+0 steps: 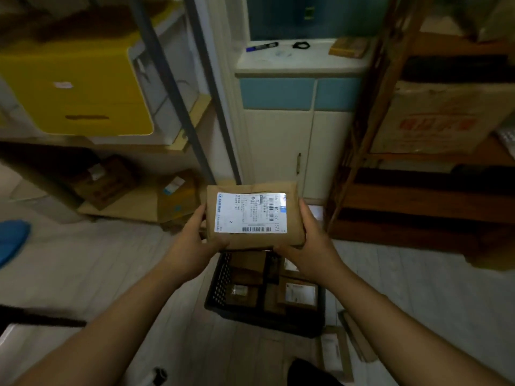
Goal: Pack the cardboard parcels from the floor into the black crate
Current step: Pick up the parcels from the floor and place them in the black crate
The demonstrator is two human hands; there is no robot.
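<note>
A brown cardboard parcel (252, 240) with a white shipping label on top is held level in the air. My left hand (192, 240) grips its left side and my right hand (309, 240) grips its right side. Directly below it on the floor stands the black crate (220, 285), with several cardboard parcels (296, 293) inside. More flat parcels (334, 352) lie on the floor to the right of the crate, near its front corner.
A metal shelf rack (170, 87) at the left carries a yellow box (75, 87), with cardboard boxes (178, 199) beneath it. A white and blue cabinet (278, 140) stands straight ahead. A wooden shelf (390, 213) with a large carton is at the right.
</note>
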